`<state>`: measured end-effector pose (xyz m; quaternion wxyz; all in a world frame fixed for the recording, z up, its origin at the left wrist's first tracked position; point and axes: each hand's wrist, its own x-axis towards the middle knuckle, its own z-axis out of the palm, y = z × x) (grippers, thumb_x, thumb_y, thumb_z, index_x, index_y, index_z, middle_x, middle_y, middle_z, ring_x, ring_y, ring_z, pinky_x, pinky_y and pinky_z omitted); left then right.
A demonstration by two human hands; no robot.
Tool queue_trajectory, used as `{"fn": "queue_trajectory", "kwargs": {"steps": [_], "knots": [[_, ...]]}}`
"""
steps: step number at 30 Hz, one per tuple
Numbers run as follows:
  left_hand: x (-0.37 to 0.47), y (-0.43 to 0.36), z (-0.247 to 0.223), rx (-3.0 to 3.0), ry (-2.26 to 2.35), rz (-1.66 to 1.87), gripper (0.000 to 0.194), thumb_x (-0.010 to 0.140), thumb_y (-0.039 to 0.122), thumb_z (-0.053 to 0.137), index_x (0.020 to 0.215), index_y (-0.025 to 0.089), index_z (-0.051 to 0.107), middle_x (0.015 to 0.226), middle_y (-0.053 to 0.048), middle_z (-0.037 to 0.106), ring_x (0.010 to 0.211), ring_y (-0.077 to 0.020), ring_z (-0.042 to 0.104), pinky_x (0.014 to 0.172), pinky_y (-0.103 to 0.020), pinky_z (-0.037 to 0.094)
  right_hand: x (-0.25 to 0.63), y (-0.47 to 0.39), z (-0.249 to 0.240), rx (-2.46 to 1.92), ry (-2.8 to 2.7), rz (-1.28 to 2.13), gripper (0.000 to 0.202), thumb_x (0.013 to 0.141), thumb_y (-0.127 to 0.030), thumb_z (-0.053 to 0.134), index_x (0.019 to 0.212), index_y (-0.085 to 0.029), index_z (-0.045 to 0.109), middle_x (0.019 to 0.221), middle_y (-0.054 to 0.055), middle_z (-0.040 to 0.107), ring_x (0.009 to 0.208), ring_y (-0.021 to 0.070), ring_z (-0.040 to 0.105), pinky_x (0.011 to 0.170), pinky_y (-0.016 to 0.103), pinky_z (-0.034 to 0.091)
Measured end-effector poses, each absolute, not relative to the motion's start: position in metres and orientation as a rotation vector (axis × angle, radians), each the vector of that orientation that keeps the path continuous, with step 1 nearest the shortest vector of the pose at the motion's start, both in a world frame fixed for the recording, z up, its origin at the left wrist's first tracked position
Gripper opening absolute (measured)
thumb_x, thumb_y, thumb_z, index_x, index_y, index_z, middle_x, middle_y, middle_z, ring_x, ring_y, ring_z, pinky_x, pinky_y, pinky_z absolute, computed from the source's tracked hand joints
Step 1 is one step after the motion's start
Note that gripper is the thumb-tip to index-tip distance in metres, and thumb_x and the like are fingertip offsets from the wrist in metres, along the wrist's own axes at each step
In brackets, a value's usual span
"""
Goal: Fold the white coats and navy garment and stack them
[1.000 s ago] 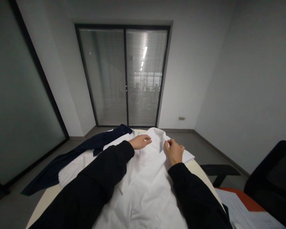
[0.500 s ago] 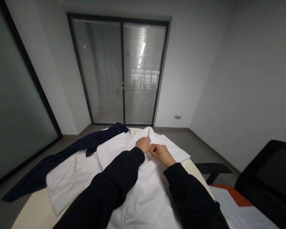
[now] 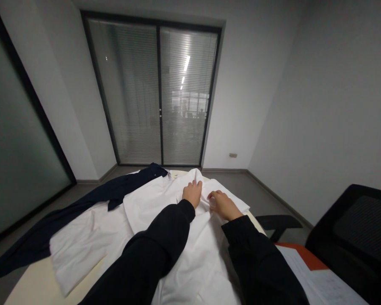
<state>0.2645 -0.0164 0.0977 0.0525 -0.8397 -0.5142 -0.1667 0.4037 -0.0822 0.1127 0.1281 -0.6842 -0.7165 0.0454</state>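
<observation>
A white shirt (image 3: 193, 254) lies spread over the table, its collar (image 3: 195, 174) standing up at the far end. My left hand (image 3: 192, 194) rests on the cloth just below the collar, fingers apart and nothing visibly gripped. To its right, my right hand (image 3: 223, 205) is over the shirt front with its fingers curved and the thumb apart from them. A gap separates the two hands. Any small fastening under the fingers is too small to make out.
A dark navy garment (image 3: 130, 186) lies along the left side, partly hanging off the pale round table (image 3: 28, 281). Papers (image 3: 317, 279) and an orange-red folder (image 3: 307, 257) are at the right, beside a black office chair (image 3: 352, 228). Glass doors with blinds (image 3: 136, 97) stand beyond.
My hands, pinched together at the shirt front before, have come apart with their fingers loosened. The left hand now lies flatter below the collar; the right has shifted right. The view has turned slightly.
</observation>
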Motion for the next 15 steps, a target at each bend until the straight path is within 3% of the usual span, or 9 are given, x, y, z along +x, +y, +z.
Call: {"fn": "queue_trajectory", "kwargs": {"steps": [3,8,15], "knots": [[0.265,-0.014,0.095,-2.542,-1.506,-0.509,0.031,0.094,0.01,0.035,0.117,0.02,0.054,0.117,-0.013,0.051,0.105,-0.0269,0.052,0.072,-0.034,0.051,0.408,-0.079,0.111,-1.906,-2.113,0.258,0.035,0.072,-0.008,0.066,0.106,-0.016,0.065,0.104,0.009,0.063,0.091,0.0187,0.059,0.077,0.025,0.04],[0.261,-0.007,0.089,-2.541,-1.535,-0.501,0.028,0.093,0.009,0.037,0.097,0.014,0.064,0.113,-0.014,0.052,0.106,-0.0274,0.051,0.075,-0.034,0.05,0.408,-0.077,0.112,-1.785,-2.166,0.403,0.028,0.072,-0.006,0.065,0.098,-0.017,0.069,0.093,0.006,0.068,0.085,0.0168,0.061,0.076,0.024,0.042],[0.26,-0.001,0.084,-2.566,-1.739,-0.62,0.025,0.089,0.009,0.044,0.107,0.01,0.061,0.109,-0.018,0.059,0.106,-0.0294,0.056,0.083,-0.04,0.048,0.402,-0.084,0.121,-1.772,-2.17,0.504,0.023,0.069,-0.003,0.062,0.087,-0.016,0.07,0.083,0.004,0.068,0.075,0.0146,0.06,0.068,0.022,0.041]]}}
